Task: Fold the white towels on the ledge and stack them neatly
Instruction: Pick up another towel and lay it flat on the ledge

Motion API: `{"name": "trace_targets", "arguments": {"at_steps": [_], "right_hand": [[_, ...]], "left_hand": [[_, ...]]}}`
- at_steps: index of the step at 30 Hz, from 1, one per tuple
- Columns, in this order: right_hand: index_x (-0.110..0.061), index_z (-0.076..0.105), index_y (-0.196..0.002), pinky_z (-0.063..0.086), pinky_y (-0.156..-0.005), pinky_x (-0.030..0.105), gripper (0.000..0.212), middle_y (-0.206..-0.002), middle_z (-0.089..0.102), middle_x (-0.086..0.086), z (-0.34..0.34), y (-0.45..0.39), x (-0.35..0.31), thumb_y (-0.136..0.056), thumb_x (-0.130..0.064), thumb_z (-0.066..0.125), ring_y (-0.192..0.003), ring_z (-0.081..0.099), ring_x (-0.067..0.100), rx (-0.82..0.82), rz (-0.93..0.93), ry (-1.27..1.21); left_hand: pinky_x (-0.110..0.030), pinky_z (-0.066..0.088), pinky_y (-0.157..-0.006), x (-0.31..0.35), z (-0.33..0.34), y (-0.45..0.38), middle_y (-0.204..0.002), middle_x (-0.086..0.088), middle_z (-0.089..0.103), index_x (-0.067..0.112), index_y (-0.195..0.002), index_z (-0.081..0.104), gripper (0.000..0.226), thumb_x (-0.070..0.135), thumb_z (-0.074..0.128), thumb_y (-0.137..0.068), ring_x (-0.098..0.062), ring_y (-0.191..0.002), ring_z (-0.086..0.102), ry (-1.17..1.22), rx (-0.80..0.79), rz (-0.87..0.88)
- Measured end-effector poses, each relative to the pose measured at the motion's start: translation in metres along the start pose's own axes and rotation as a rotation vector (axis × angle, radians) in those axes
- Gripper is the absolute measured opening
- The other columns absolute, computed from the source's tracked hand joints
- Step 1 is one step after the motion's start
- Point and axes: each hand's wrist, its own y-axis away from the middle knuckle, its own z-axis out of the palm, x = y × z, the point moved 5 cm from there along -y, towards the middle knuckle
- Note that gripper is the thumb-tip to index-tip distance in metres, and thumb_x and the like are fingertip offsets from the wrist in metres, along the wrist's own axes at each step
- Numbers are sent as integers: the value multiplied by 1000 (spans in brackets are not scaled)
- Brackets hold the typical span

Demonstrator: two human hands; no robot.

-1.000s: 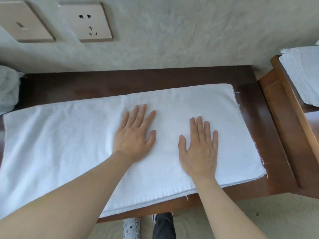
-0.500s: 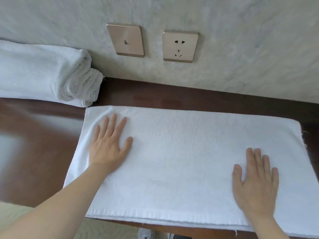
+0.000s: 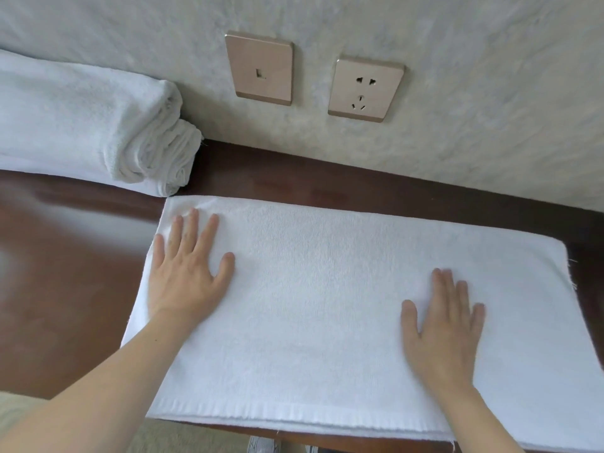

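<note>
Far left, back of the ledge (image 3: 75,256): pile (image 3: 81,125) of white towels against the wall (image 3: 457,93), its loose rolled ends facing right. Pile's right end sits just beside the far-left corner of the flat towel (image 3: 310,305); touching or not, cannot tell. In front of the pile, a broad stretch of bare dark wood runs to the ledge's near edge, glare on it.

Flat towel lies folded on the ledge, long side left to right, layered hem along the near side. Left edge slants from the far corner out toward the near-left. Far edge runs parallel to the wall, a strip of bare wood between them. Near hem lies right at the ledge's front edge. Right edge frayed, loose threads showing; a narrow band of wood beyond it at the far right. Near-right corner runs out of view.

Left hand (image 3: 186,273): flat, palm down, fingers straight and slightly spread, thumb out to the right. Rests on the towel's left end, little finger close to the left edge, fingertips short of the far corner. Holds nothing.

Wall above mid-towel: switch (image 3: 260,68), then socket (image 3: 366,89) to its right, both tan plates.

Right hand (image 3: 444,322): flat, palm down, fingers straight and near together, somewhat blurred. Rests on the towel's right part, well inside the right edge. Holds nothing. Wide span of open towel between the two hands.

Below the front edge: pale floor (image 3: 202,439), part of a shoe (image 3: 263,447).
</note>
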Motion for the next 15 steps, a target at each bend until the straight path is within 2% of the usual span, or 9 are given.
{"name": "trace_targets", "arguments": {"at_steps": [4,7,11,15], "right_hand": [[-22,10,-161,-5,-123,54,73,-169,6,0,22,-5,-136,-97,-58,16,-156,-4,23,-86,-316,-46],[-26,3,-161,-11,-121,57,70,-169,-3,-2,39,-5,-212,-100,-58,19,-154,-14,23,-153,-440,-42],[-29,7,-161,-9,-120,60,69,-169,-2,-1,50,0,-236,-100,-59,21,-155,-12,27,-114,-429,11],[-28,14,-161,-4,-121,60,70,-169,6,1,50,0,-237,-98,-58,23,-155,-4,29,-84,-420,26]], "left_hand": [[-45,3,-126,-1,-2,0,-169,2,4,34,-160,11,72,60,22,-94,-18,-156,-2,6,12,13],[-44,2,-126,-2,-1,-1,-170,2,2,33,-161,11,74,61,22,-93,-17,-156,-4,12,4,22],[-45,3,-126,-3,-2,1,-169,-1,7,31,-160,19,74,59,25,-92,-18,-156,0,61,27,59],[-43,4,-126,4,-5,6,-166,-7,21,25,-157,33,67,52,32,-95,-22,-155,11,120,50,181]]}}
